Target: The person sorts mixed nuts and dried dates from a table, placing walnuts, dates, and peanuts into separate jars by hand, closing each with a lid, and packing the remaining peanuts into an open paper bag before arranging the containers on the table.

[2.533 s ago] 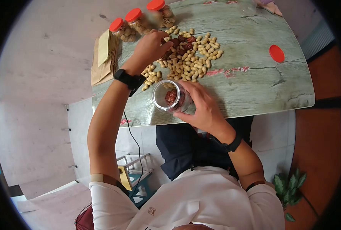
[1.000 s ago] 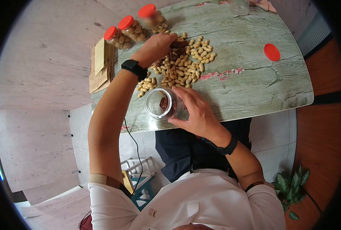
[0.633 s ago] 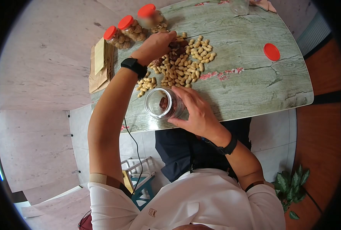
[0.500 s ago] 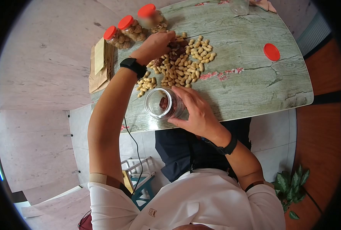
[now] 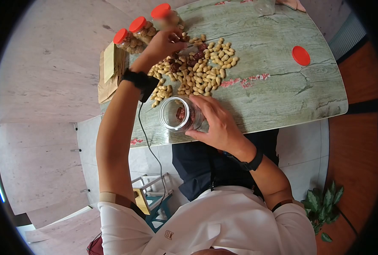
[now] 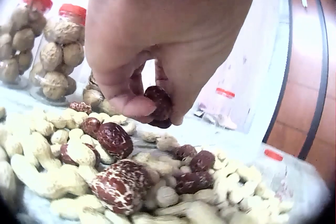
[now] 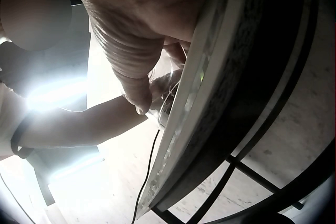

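Note:
My left hand (image 5: 161, 46) is raised just above the far left of a heap of peanuts (image 5: 197, 78), thumb and fingers together. In the left wrist view it pinches a dark red date (image 6: 159, 102) by the fingertips; a second dark bit shows under it. Several more red dates (image 6: 121, 184) lie among the peanuts. My right hand (image 5: 222, 125) grips a clear, lidless jar (image 5: 166, 114) from its right side near the table's front edge. Inside the jar, red dates (image 5: 181, 113) show through the mouth. The right wrist view is mostly taken up by that hand and the table edge.
Three red-lidded jars of walnuts (image 5: 143, 32) stand at the back left, behind brown paper bags (image 5: 108, 87). A loose red lid (image 5: 300, 55) lies on the right of the table (image 5: 291, 97). Another clear container (image 5: 264, 6) is at the far edge. A cable hangs from the left wrist.
My left hand has drawn back leftward off the heap, its wrist turned, and a pinched date shows; dates it covered are now visible. My right hand still holds the jar in place.

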Demonstrator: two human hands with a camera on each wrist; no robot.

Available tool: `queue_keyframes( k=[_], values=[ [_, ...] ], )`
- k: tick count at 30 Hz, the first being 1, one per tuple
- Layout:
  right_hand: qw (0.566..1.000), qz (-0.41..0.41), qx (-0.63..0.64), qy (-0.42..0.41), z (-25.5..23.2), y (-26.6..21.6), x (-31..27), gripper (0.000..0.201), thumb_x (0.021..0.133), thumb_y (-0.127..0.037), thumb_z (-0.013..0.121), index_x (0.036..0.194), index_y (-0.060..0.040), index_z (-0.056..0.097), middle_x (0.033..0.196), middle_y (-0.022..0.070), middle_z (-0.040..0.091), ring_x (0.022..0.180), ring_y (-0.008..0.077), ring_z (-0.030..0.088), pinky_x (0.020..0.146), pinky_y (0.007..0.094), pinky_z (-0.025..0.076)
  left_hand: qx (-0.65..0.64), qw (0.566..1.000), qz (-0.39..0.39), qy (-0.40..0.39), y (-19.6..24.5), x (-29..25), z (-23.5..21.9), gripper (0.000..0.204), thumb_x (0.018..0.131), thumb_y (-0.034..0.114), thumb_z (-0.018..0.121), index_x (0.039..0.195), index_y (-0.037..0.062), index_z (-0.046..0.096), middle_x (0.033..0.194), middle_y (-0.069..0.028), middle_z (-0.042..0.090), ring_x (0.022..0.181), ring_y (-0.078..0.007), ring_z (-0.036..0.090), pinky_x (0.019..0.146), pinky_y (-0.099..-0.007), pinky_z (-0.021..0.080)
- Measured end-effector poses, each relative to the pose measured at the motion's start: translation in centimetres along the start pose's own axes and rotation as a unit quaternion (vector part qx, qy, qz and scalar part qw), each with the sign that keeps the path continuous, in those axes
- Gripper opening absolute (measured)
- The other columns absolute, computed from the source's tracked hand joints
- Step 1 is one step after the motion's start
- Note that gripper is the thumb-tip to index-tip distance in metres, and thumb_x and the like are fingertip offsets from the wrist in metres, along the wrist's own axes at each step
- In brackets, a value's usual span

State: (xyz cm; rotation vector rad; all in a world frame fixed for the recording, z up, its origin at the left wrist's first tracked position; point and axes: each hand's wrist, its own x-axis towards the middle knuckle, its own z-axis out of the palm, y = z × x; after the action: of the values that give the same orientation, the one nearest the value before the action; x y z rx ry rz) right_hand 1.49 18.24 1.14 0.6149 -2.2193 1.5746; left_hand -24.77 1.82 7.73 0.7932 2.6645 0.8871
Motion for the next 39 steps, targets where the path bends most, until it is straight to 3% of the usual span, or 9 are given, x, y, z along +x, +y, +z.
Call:
queue_keyframes(
  k=[1, 3, 4, 6, 15, 26, 32, 34, 39],
  values=[
    [1.000, 0.001, 0.001, 0.000, 0.0, 0.0, -0.1, 0.085, 0.074, -0.017, 0.089, 0.145, 0.0024, 0.046, 0.136, 0.0208, 0.058, 0.127, 0.0386, 0.055, 0.109, 0.0467, 0.046, 0.000, 1.000, -0.001, -0.001, -0.3, -0.5, -0.2, 0.026, 0.093, 0.014, 0.078, 0.111, 0.0078, 0.060, 0.100, -0.0027, 0.071, 0.082, -0.0144, 0.067, 0.069, -0.0269, 0.053],
    [1.000, -0.004, -0.008, 0.004, 0.1, 0.0, 0.0, 0.085, 0.074, -0.018, 0.089, 0.145, 0.0026, 0.046, 0.136, 0.0214, 0.058, 0.127, 0.0386, 0.055, 0.109, 0.0467, 0.047, -0.343, 0.938, -0.025, -0.044, -1.0, -1.6, -0.5, 0.019, 0.100, 0.012, 0.072, 0.114, 0.0126, 0.059, 0.101, 0.0011, 0.069, 0.083, -0.0113, 0.067, 0.066, -0.0224, 0.050],
    [1.000, -0.004, -0.007, 0.003, 0.2, 0.1, 0.0, 0.085, 0.074, -0.018, 0.089, 0.145, 0.0026, 0.046, 0.136, 0.0214, 0.058, 0.127, 0.0386, 0.055, 0.109, 0.0467, 0.047, -0.343, 0.938, -0.026, -0.042, -1.0, -2.3, -0.6, 0.019, 0.100, 0.012, 0.072, 0.114, 0.0126, 0.059, 0.101, 0.0011, 0.069, 0.083, -0.0113, 0.067, 0.066, -0.0224, 0.050],
    [1.000, 0.002, 0.008, 0.003, 0.3, 0.3, -0.1, 0.085, 0.074, -0.017, 0.089, 0.145, 0.0020, 0.046, 0.136, 0.0216, 0.058, 0.127, 0.0388, 0.055, 0.108, 0.0468, 0.047, -0.497, 0.867, -0.040, -0.023, -1.0, -3.9, -0.4, 0.018, 0.102, 0.009, 0.067, 0.117, 0.0150, 0.058, 0.099, 0.0023, 0.067, 0.084, -0.0106, 0.066, 0.063, -0.0228, 0.049],
    [1.000, 0.018, 0.016, -0.015, 0.3, 0.2, 0.0, 0.086, 0.076, -0.018, 0.088, 0.147, -0.0005, 0.045, 0.142, 0.0218, 0.056, 0.130, 0.0390, 0.055, 0.109, 0.0468, 0.047, -0.578, 0.812, -0.063, 0.038, -0.8, -10.0, -0.7, 0.024, 0.105, 0.013, 0.063, 0.127, 0.0111, 0.055, 0.113, -0.0096, 0.067, 0.091, -0.0162, 0.061, 0.060, -0.0209, 0.045],
    [1.000, 0.022, 0.003, -0.022, 0.3, 0.3, 0.0, 0.087, 0.075, -0.020, 0.089, 0.148, 0.0006, 0.045, 0.143, 0.0226, 0.056, 0.133, 0.0406, 0.054, 0.110, 0.0474, 0.047, -0.670, 0.740, -0.048, 0.015, -1.1, -14.7, 0.9, 0.021, 0.102, 0.014, 0.067, 0.120, 0.0135, 0.056, 0.106, -0.0072, 0.063, 0.088, -0.0161, 0.058, 0.058, -0.0202, 0.044],
    [0.999, 0.026, -0.001, -0.026, 0.2, -0.2, 0.2, 0.087, 0.075, -0.018, 0.090, 0.147, 0.0012, 0.046, 0.142, 0.0217, 0.056, 0.130, 0.0393, 0.056, 0.109, 0.0461, 0.049, -0.653, 0.758, -0.015, 0.011, 1.1, -18.2, -0.4, 0.030, 0.100, 0.018, 0.072, 0.124, 0.0132, 0.055, 0.109, -0.0106, 0.064, 0.085, -0.0158, 0.058, 0.055, -0.0202, 0.043],
    [1.000, 0.008, -0.010, -0.008, 0.3, 0.0, 0.2, 0.087, 0.074, -0.016, 0.090, 0.147, 0.0009, 0.047, 0.141, 0.0211, 0.057, 0.128, 0.0386, 0.057, 0.107, 0.0455, 0.050, -0.602, 0.798, -0.018, -0.013, 2.0, -19.2, -0.7, 0.040, 0.096, 0.024, 0.076, 0.130, 0.0160, 0.055, 0.113, -0.0114, 0.059, 0.085, -0.0118, 0.053, 0.051, -0.0155, 0.041],
    [1.000, 0.006, 0.005, -0.005, 0.4, 0.1, 0.2, 0.087, 0.074, -0.017, 0.090, 0.147, 0.0001, 0.047, 0.140, 0.0208, 0.058, 0.127, 0.0382, 0.058, 0.106, 0.0453, 0.050, -0.584, 0.809, -0.058, -0.039, 4.3, -20.6, -1.6, 0.044, 0.094, 0.025, 0.079, 0.129, 0.0147, 0.055, 0.114, -0.0102, 0.060, 0.083, -0.0133, 0.055, 0.049, -0.0169, 0.041]
  ],
)
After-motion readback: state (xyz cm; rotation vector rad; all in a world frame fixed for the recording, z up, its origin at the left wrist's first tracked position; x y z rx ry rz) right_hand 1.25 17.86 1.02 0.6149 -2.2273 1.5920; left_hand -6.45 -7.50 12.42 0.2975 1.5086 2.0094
